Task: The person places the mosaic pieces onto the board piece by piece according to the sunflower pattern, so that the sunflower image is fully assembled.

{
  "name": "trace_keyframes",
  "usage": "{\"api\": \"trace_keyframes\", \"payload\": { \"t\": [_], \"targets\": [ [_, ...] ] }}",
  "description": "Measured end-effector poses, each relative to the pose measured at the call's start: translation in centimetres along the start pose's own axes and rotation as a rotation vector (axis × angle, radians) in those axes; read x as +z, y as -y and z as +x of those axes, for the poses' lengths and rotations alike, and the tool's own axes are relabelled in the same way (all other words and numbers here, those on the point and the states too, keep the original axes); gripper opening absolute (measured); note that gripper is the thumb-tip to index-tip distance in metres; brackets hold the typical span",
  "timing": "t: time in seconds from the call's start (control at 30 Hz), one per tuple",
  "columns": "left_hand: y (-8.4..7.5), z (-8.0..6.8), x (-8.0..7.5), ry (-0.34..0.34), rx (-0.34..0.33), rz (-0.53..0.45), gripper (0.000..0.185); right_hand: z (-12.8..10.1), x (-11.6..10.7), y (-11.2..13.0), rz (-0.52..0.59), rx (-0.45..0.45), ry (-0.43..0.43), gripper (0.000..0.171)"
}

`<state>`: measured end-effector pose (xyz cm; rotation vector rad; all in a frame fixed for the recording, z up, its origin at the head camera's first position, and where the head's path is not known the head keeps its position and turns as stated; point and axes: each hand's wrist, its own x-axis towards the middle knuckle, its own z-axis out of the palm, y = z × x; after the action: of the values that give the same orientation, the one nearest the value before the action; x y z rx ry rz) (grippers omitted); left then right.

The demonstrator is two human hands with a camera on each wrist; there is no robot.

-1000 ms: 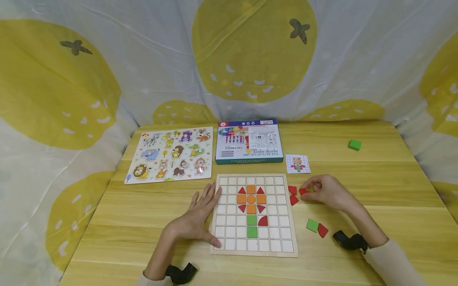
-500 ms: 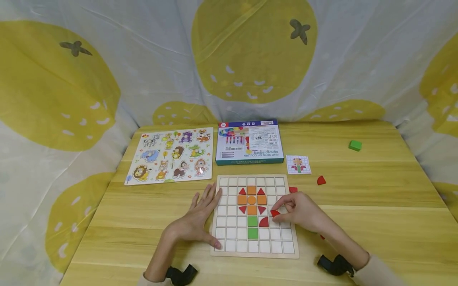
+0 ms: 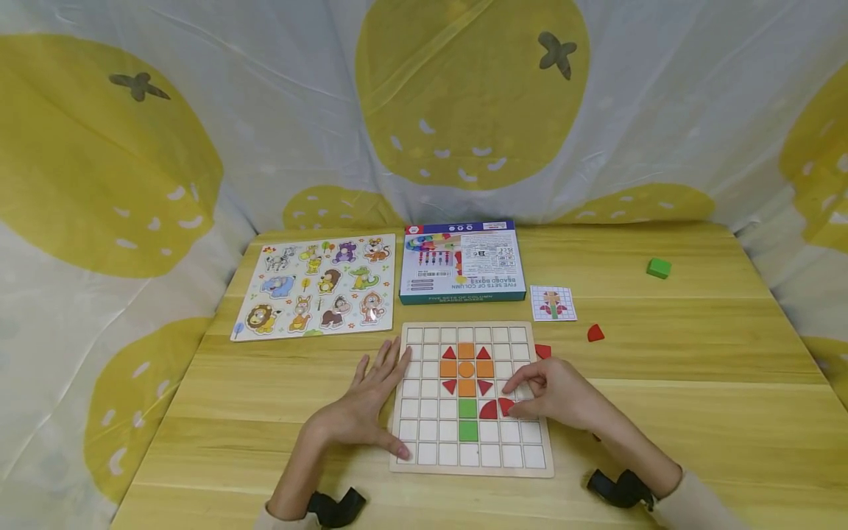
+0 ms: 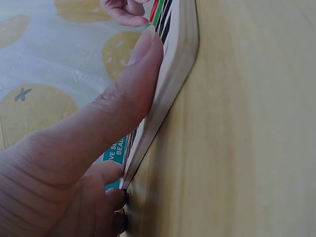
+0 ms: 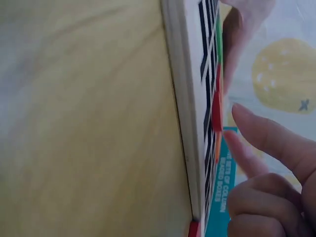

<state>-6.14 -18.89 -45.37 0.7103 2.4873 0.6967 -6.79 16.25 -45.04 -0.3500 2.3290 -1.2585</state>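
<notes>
The square wooden grid board [image 3: 437, 457] bears a figure of orange, green and red pieces. My left hand [image 3: 361, 412] rests spread at its left side, thumb on the near left corner and fingertips along the edge. Over the right half is my right hand [image 3: 556, 394], its thumb tip right at a red quarter-circle piece [image 3: 506, 406] and its index finger apart from it. In the right wrist view that red piece [image 5: 217, 112] lies on the board, with thumb and index finger spaced apart. Left of it sits another red quarter-circle [image 3: 488, 410], beside green squares [image 3: 467, 419].
A pattern card [image 3: 553, 303] lies behind the right hand. Loose red pieces include one quarter-circle [image 3: 595, 333] on the table and one by the board's right edge [image 3: 542, 351]. Farther right is a green block [image 3: 659, 268]. Behind stand a beads box [image 3: 461, 265] and an animal puzzle [image 3: 314, 287].
My right hand has carried a red quarter-circle left onto the board and loosened its pinch on it. Another loose red piece has shifted away from the board. My left hand has stayed put.
</notes>
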Motion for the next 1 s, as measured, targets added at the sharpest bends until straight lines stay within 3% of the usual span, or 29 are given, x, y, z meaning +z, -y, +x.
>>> {"api": "trace_keyframes", "payload": {
  "t": [0.17, 0.27, 0.53, 0.8, 1.0],
  "targets": [
    [0.0, 0.0, 0.0, 0.005, -0.011, -0.003, 0.151, -0.1, -0.5, -0.4, 0.042, -0.056, 0.058, 0.021],
    [0.0, 0.0, 0.0, 0.007, -0.015, -0.006, 0.15, -0.1, -0.3, -0.5, 0.042, -0.046, 0.071, 0.019],
    [-0.1, 0.0, 0.0, 0.007, -0.014, 0.001, 0.151, -0.1, 0.2, -0.3, -0.055, -0.044, 0.014, 0.017],
    [0.0, 0.1, 0.1, 0.006, -0.012, 0.002, 0.151, 0.0, 0.3, -0.4, -0.009, -0.029, 0.018, 0.021],
    [0.0, 0.0, 0.1, 0.004, -0.007, -0.001, 0.152, 0.0, 0.6, -0.4, -0.043, -0.044, -0.005, 0.019]
  ]
}}
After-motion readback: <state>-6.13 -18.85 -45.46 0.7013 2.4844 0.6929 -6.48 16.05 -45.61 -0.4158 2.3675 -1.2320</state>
